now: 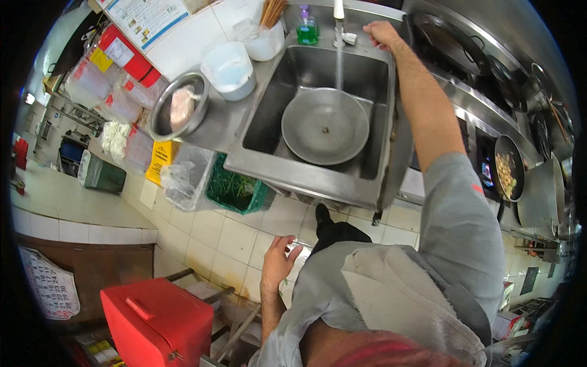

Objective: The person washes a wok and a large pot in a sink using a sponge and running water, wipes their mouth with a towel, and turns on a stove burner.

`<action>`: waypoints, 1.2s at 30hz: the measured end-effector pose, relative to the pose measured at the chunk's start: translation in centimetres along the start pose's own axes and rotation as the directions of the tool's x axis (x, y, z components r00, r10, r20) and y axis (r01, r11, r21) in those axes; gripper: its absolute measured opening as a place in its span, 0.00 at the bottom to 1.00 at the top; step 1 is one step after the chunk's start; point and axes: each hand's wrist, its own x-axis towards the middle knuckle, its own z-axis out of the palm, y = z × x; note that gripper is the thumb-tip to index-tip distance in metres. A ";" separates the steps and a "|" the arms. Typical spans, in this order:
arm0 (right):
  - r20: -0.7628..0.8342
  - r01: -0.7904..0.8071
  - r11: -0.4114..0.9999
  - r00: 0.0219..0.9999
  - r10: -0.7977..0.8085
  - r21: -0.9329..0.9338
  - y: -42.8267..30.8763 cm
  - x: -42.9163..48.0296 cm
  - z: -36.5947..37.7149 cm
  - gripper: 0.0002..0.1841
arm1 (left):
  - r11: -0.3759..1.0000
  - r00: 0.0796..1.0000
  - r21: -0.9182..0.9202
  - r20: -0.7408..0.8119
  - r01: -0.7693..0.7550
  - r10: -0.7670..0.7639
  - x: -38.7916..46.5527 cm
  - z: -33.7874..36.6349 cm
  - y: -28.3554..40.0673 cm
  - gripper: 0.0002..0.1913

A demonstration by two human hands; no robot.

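Note:
My right hand (pixel 384 35) is stretched out over the sink's back right corner, its fingers curled. It is beside the white tap handle (pixel 349 38) and apart from it; whether anything is inside the fingers cannot be seen. Water runs from the tap (pixel 339 27) into a round grey metal pan (pixel 316 137), which rests in the stainless steel sink (pixel 312 176). Low at my side hangs my left hand (pixel 277 260), empty, fingers apart and slightly bent, above the tiled floor.
A steel bowl (pixel 156 124) holding a pale wrapped block (pixel 182 108), white tubs (pixel 228 69) and a green soap bottle (pixel 307 32) stand around the sink. Right, a frying pan with food (pixel 506 176) sits on the stove. A green-lined bin (pixel 238 195) and red box (pixel 156 316) flank the floor.

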 end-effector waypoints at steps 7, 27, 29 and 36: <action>-0.077 -0.267 0.899 0.947 0.311 0.347 8.5 10.7 8.8 0.26 | 0.981 0.977 -0.059 -0.102 0.183 -0.188 6.2 -3.7 -4.0 0.15; -0.005 -0.180 0.763 0.972 0.233 0.621 15.1 18.6 12.9 0.24 | 0.991 0.966 -0.126 -0.259 -0.049 0.014 21.9 -9.0 -4.4 0.12; -0.120 -0.058 0.841 0.982 0.145 0.538 16.2 19.1 12.1 0.20 | 0.989 0.971 -0.125 -0.236 -0.082 0.051 23.4 -9.3 -4.8 0.12; -0.220 -0.091 0.908 0.956 0.196 0.410 16.7 14.2 14.0 0.32 | 0.989 0.988 -0.103 -0.123 -0.107 0.094 26.5 -9.0 -7.6 0.14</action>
